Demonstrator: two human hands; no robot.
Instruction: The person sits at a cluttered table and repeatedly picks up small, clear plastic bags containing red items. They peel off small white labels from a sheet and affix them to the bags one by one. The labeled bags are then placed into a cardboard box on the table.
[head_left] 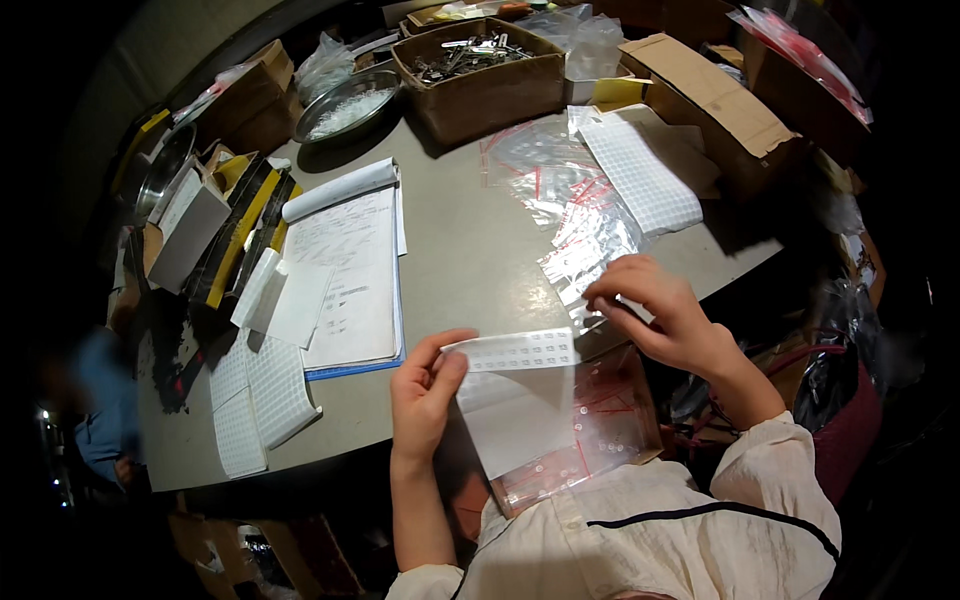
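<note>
My left hand [425, 395] pinches a white label sheet [515, 405] by its upper left corner, thumb on top. Rows of small printed labels run along the sheet's upper part; the lower part is blank. Up and to the right, my right hand [655, 310] is closed, thumb and fingertips together, over the near end of a spread of clear zip bags [590, 235] with red strips. What those fingertips hold, if anything, is too small to make out. Beneath the sheet, a cardboard box [645, 400] on my lap holds more clear red-striped bags [610, 430], partly covered by the sheet.
Left of centre lies a clipboard with written papers [345, 270], beside more label sheets [280, 390]. A metal bowl of small clear pieces [350, 108] and a carton of metal parts [480, 85] stand at the back. Another folded label sheet [645, 175] lies right of the bags.
</note>
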